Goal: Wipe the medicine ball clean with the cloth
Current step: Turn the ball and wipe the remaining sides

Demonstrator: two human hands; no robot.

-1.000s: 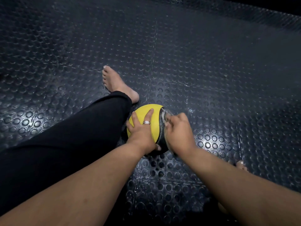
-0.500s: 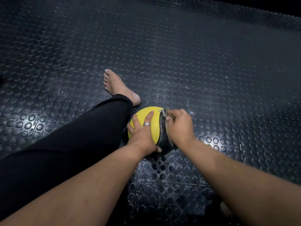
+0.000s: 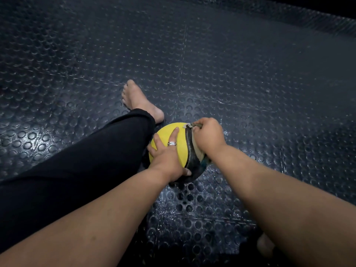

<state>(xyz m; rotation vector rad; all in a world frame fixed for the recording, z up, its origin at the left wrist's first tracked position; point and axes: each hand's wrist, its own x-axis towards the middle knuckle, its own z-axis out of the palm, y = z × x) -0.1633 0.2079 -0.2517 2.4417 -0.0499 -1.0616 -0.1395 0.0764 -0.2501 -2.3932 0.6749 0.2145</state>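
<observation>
A yellow and black medicine ball (image 3: 181, 139) sits on the dark studded floor in front of me. My left hand (image 3: 167, 155), with a ring on one finger, lies spread over the yellow near side and steadies it. My right hand (image 3: 209, 135) grips a pale cloth (image 3: 199, 154) bunched under its fingers and presses it against the ball's black right panel, near the top. Most of the cloth is hidden under the hand; a frayed end shows at the fingertips.
My left leg in black trousers (image 3: 86, 160) stretches beside the ball, its bare foot (image 3: 138, 101) just beyond it. My other foot's toes (image 3: 264, 245) show at the lower right. Studded rubber floor mat (image 3: 250, 83) spreads all around.
My right hand with the cloth has slid from the ball's near right side up and away toward its top. The left hand stays where it was.
</observation>
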